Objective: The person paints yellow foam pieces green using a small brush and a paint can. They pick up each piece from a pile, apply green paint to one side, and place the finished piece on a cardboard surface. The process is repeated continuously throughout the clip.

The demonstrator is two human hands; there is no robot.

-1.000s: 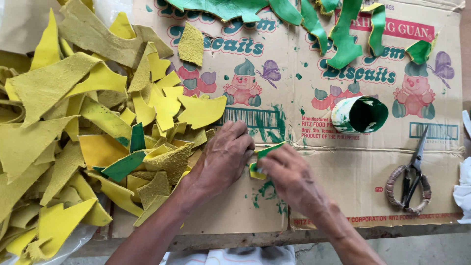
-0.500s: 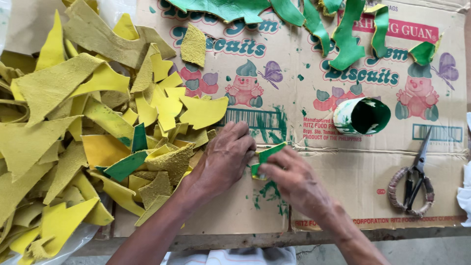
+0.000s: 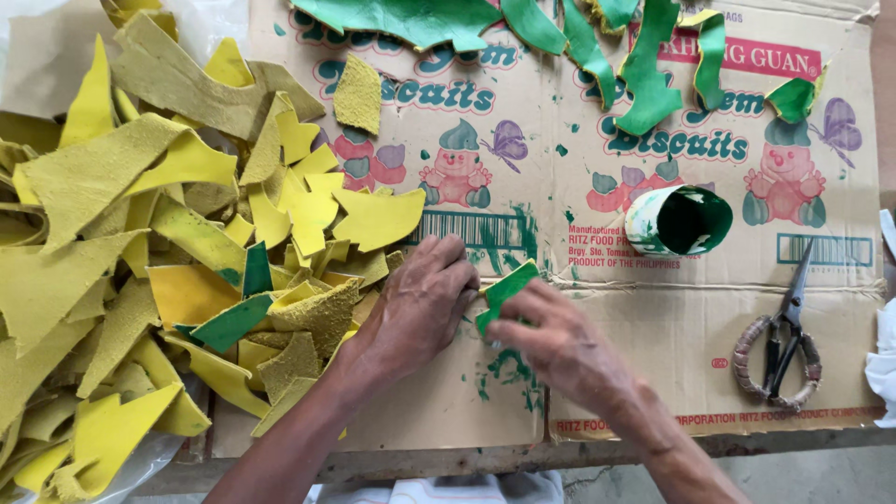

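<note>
Strip [image 3: 505, 289]: one small green piece, held between both hands near the middle of the cardboard [image 3: 653, 373], just left of the can.
Strip axis: long axis runs from near-left to far-right, its far end pointing toward the can; flat, with a yellow edge showing.
Left hand [image 3: 422, 308]: one, palm down on the cardboard, fingers curled narrow, fingertips touching the strip's left side.
Right hand [image 3: 560, 345]: one, fingers pinched shut on the strip's near end.
Can [image 3: 679, 221]: one, lying on its side, open mouth facing right; inside coated dark green, outside pale and smeared with green.
Scissors [image 3: 782, 334]: one pair, at the right, blades shut and pointing far; handles wrapped in cord.
Yellow scraps [image 3: 187, 271]: a large heap at the left, too many to count; irregular offcuts, some smooth, some fuzzy like suede; about three green-faced pieces among them.
Green pieces [image 3: 644, 75]: roughly seven along the far edge, curved and ragged strips, glossy green.
Cardboard: one flattened printed carton, brown, with green smears under the hands.
Cloth [image 3: 882, 359]: one white bit at the right edge.
</note>
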